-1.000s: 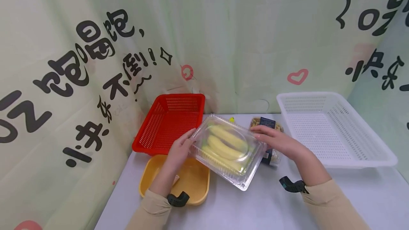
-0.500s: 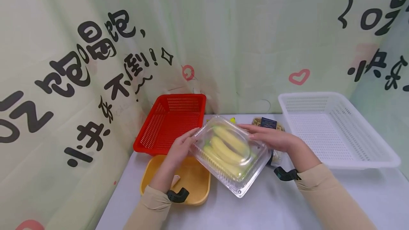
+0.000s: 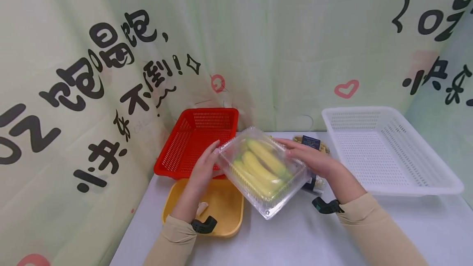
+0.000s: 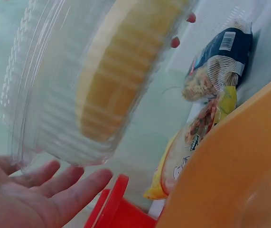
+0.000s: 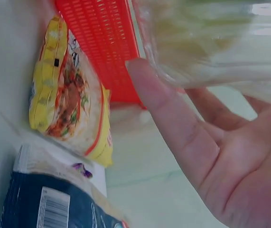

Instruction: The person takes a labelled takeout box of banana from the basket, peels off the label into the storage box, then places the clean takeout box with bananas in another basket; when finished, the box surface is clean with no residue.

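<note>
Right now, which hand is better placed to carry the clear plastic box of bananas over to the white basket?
Probably the right hand: it rests on the clear plastic box of bananas on the side facing the white mesh basket. The left hand touches the far edge, by the red mesh basket.

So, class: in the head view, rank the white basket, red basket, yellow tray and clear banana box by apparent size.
1. white basket
2. red basket
3. clear banana box and yellow tray: too alike, the tray partly hidden.

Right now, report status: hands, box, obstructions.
Left hand and right hand hold clear banana box between straight fingers, tilted, off table. Yellow tray below; snack packets behind.
</note>
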A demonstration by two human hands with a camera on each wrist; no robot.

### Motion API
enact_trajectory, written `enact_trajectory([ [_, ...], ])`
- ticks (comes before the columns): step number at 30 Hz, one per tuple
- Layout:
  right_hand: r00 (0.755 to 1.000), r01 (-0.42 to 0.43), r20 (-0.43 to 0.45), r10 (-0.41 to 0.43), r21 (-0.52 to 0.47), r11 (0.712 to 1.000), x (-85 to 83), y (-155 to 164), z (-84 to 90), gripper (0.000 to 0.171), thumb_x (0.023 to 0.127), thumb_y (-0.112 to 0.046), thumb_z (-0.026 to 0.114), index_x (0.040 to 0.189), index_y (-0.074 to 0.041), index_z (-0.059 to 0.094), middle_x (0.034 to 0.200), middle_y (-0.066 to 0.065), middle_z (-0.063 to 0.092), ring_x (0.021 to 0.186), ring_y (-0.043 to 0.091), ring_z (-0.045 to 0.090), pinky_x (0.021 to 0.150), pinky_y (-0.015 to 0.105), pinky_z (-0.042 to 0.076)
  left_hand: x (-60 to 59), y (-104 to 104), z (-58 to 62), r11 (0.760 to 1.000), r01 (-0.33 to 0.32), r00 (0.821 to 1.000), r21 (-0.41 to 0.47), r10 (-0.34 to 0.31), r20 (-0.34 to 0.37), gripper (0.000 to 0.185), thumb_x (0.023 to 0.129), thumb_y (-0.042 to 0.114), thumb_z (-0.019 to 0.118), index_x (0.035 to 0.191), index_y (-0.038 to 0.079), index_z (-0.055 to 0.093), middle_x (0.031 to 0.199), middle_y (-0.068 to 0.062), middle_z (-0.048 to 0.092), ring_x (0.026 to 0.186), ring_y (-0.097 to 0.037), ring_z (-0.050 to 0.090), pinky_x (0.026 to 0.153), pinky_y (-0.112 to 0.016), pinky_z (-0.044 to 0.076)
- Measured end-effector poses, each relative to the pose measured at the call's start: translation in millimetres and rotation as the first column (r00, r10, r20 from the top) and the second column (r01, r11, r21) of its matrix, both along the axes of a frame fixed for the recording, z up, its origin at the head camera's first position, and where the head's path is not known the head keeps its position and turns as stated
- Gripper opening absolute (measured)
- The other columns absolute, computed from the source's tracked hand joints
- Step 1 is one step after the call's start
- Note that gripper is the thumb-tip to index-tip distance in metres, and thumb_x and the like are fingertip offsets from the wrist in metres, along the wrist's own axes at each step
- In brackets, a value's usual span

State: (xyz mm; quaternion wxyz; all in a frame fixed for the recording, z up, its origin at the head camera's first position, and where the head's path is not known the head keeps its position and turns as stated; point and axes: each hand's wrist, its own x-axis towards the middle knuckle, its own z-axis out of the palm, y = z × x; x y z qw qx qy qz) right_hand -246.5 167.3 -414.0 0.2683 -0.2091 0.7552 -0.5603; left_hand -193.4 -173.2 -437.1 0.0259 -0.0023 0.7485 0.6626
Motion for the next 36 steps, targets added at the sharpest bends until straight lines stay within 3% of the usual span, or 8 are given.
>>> enact_trajectory([
  [5,0.998,0.058,0.028,-0.056,-0.053,0.997,0.6,-12,3.9,0.059,0.101,-0.039,0.044,0.156,-0.030,0.026,0.160,0.010,0.025,0.133,0.034,0.038,0.107,0.049,0.037,1.9,0,5.7,0.997,-0.035,0.998,0.071,0.038,-0.041,0.066,0.091,0.058,0.059,0.149,0.051,0.027,0.155,0.012,0.038,0.131,-0.022,0.054,0.093,-0.041,0.056],
  [10,0.987,0.160,0.032,-0.158,-0.079,0.984,2.0,-29,6.2,0.060,0.101,-0.043,0.043,0.157,-0.031,0.024,0.165,0.010,0.014,0.149,0.040,0.015,0.113,0.072,0.017,3.4,0,12.4,0.995,-0.084,0.993,0.060,0.089,-0.082,0.081,0.091,0.051,0.064,0.149,0.058,0.007,0.161,0.011,0.026,0.136,-0.021,0.049,0.092,-0.041,0.056],
  [13,0.973,0.229,0.017,-0.229,-0.077,0.970,1.1,-41,6.7,0.060,0.102,-0.044,0.042,0.157,-0.033,0.023,0.166,0.009,0.012,0.151,0.041,0.011,0.112,0.076,0.012,3.2,-1,15.6,0.994,-0.106,0.992,0.019,0.107,-0.072,0.080,0.091,0.051,0.064,0.148,0.060,0.009,0.161,0.012,0.026,0.136,-0.021,0.048,0.091,-0.041,0.057],
  [21,0.930,0.367,0.025,-0.366,-0.060,0.928,-4.7,-78,6.4,0.061,0.100,-0.050,0.046,0.156,-0.041,0.022,0.160,0.011,0.029,0.140,0.039,0.038,0.105,0.066,0.037,-3.3,-6,19.5,0.997,-0.017,1.000,-0.074,0.017,0.000,0.070,0.093,0.056,0.058,0.148,0.060,0.014,0.157,0.013,0.032,0.136,-0.027,0.047,0.094,-0.051,0.055],
  [28,0.926,0.375,-0.013,-0.376,-0.062,0.925,-5.4,-98,6.8,0.062,0.100,-0.052,0.044,0.156,-0.040,0.020,0.160,0.012,0.031,0.139,0.041,0.039,0.105,0.066,0.038,-10.0,-20,27.0,0.995,-0.010,0.999,-0.099,0.014,0.038,0.064,0.092,0.056,0.058,0.146,0.058,0.024,0.152,0.009,0.040,0.132,-0.028,0.050,0.098,-0.053,0.052],
  [33,0.937,0.348,-0.043,-0.348,-0.008,0.938,-6.1,-108,11.2,0.064,0.100,-0.056,0.041,0.157,-0.040,0.016,0.165,0.007,0.020,0.148,0.040,0.025,0.112,0.068,0.028,-15.8,-33,31.6,0.993,-0.047,0.998,-0.108,0.052,0.044,0.061,0.093,0.051,0.059,0.146,0.055,0.030,0.151,0.009,0.043,0.129,-0.026,0.051,0.098,-0.048,0.053],
  [36,0.948,0.314,-0.052,-0.313,-0.001,0.950,-7.4,-113,13.4,0.066,0.099,-0.057,0.042,0.157,-0.039,0.016,0.167,0.004,0.013,0.151,0.037,0.019,0.114,0.066,0.028,-19.4,-42,32.8,0.990,-0.075,0.995,-0.115,0.082,0.054,0.057,0.094,0.053,0.056,0.146,0.056,0.032,0.151,0.011,0.043,0.132,-0.024,0.048,0.099,-0.047,0.052],
])
